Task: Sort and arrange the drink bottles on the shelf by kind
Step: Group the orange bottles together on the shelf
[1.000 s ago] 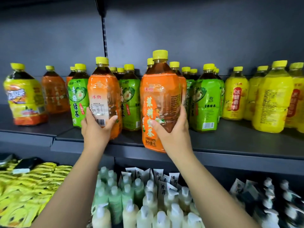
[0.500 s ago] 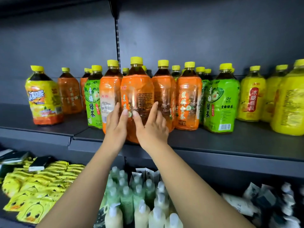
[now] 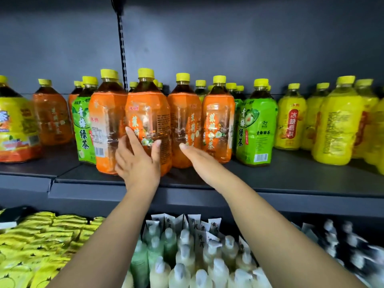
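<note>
The left hand [image 3: 138, 163], grip released, is pressing flat against the upright orange bottle [image 3: 149, 113] directly ahead; the right hand [image 3: 195, 156], also released, is hovering just right.

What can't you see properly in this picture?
All in the head view:
Of the back-row bottles only caps show; the front orange bottles hide their labels.
The yellow-labelled bottle is cut off by the left edge.
The lower front of the middle orange bottle is covered by the left hand.
The lower-shelf items on the right are too blurred to name.
The nutrition label has print too small to read.
</note>
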A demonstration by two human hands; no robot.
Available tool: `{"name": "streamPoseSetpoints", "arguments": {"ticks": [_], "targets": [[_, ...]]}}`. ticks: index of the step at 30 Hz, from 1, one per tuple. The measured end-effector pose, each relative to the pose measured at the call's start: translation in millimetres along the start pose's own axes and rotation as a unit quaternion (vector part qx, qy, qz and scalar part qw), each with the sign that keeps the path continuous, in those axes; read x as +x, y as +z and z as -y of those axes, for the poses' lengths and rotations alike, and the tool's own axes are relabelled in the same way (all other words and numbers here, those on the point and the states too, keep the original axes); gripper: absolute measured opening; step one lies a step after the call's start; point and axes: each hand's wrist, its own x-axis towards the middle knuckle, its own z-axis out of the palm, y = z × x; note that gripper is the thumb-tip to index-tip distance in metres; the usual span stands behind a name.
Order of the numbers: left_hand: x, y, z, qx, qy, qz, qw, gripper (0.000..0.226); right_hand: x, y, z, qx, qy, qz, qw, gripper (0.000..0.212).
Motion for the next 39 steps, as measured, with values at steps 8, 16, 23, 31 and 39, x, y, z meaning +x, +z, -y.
{"name": "streamPoseSetpoints", "arguments": {"ticks": [8,16,23,31,39], "targets": [[-28,16,-58,-0.114,0.266,0.077,0.954,0.055,24,-111,-43,-0.048,0.051,-0.373,0.925,0.095],[-15,97,-119,-0.032,0.073,0.155,0.985,0.092,35,-144,-82,0.062,0.111,-0.223,0.966,0.121],[-5,122,-143,-0.030,-0.036,0.095,0.994,0.107,24,-176,-99,0.124,0.068,-0.190,0.972,0.079],[-7,120,-136,-0.110,-0.015,0.131,0.985,0.105,18,-176,-98,0.091,0.106,-0.319,0.937,0.095],[-25,58,-100,-0.158,0.043,0.134,0.977,0.111,3,-159,-76,-0.145,0.048,-0.378,0.913,0.099]]}}
